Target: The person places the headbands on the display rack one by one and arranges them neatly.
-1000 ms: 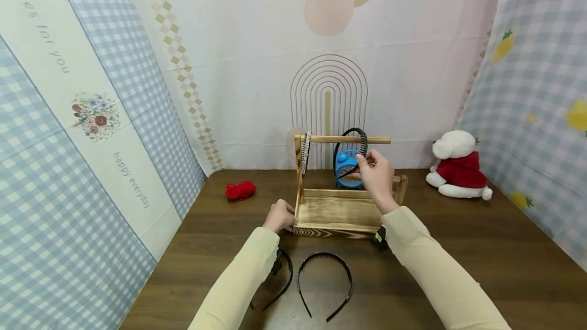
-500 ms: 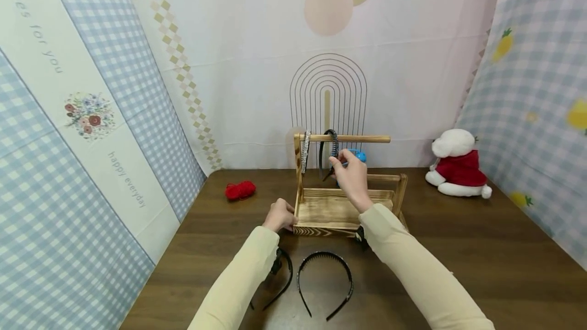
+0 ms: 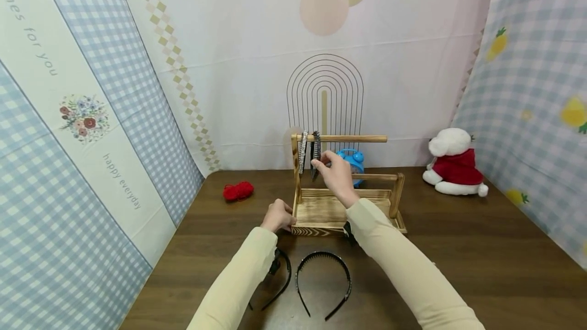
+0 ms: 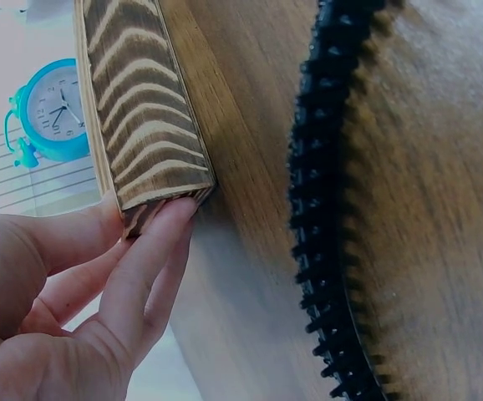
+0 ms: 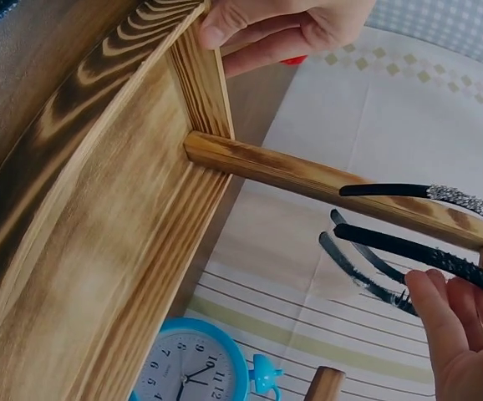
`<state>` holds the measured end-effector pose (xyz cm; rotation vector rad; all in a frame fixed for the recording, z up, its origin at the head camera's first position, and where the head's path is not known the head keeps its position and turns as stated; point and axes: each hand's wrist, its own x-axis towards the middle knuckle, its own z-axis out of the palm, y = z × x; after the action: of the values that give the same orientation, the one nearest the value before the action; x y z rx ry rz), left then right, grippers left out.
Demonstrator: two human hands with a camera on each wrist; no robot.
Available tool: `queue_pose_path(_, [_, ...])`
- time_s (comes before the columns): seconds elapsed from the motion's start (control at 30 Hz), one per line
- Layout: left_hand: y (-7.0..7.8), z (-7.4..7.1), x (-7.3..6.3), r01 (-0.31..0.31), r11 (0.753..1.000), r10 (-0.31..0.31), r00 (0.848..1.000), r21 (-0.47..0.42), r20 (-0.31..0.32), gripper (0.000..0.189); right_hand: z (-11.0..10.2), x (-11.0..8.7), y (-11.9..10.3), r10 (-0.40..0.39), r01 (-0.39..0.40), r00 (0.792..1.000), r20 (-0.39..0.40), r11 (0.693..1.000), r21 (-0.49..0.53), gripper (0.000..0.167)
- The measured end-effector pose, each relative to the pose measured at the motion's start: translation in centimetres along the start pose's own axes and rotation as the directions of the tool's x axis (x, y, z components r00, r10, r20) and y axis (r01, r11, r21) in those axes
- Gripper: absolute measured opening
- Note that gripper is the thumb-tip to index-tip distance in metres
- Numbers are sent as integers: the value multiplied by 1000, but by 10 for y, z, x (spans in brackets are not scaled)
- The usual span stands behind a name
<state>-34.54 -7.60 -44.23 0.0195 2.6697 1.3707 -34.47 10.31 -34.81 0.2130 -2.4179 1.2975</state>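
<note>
A wooden stand (image 3: pixel 321 213) has a tray base and a high bar (image 3: pixel 362 139). My left hand (image 3: pixel 277 215) grips the tray's front left corner, thumb on one side and fingers underneath in the left wrist view. From the bar's left end hangs a silver, glittery headband (image 3: pixel 302 153). Right beside it is a black toothed headband (image 3: pixel 317 145), looped over the bar, its lower part pinched by my right hand (image 3: pixel 338 176). On the table in front lie a second black toothed headband (image 3: pixel 349 275) and another black headband (image 3: pixel 288 275), partly hidden by my left sleeve.
Behind the stand stands a blue alarm clock (image 3: pixel 357 157). Red yarn (image 3: pixel 238 191) lies at the back left, and a white plush toy (image 3: pixel 458 167) in red sits at the back right. A lower wooden rail (image 3: pixel 380 177) is at the stand's right.
My right hand has slid the black headband leftward along the bar, from near its middle to close by the silver one. My left hand stays at the tray's corner.
</note>
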Motion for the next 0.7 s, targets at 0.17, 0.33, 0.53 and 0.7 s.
queue_pose_path(0.17, [0,0,-1,5,1000,-5,1000,-1,8,33,-3,-1,0,17,-15,998,56,1000,-26,40])
queue_pose_path(0.33, [1,-1,0,8,1000,-8,1000,6,4,33,-7,-3,1,39,-39,995,96,999,-4,61])
queue_pose_path(0.53, [0,0,2,6,1000,-6,1000,1,3,33,-16,-8,1,32,-36,994,108,999,36,70])
queue_pose_path(0.7, [0,0,4,10,1000,-10,1000,1,5,32,-26,-17,3,32,-38,993,116,998,47,74])
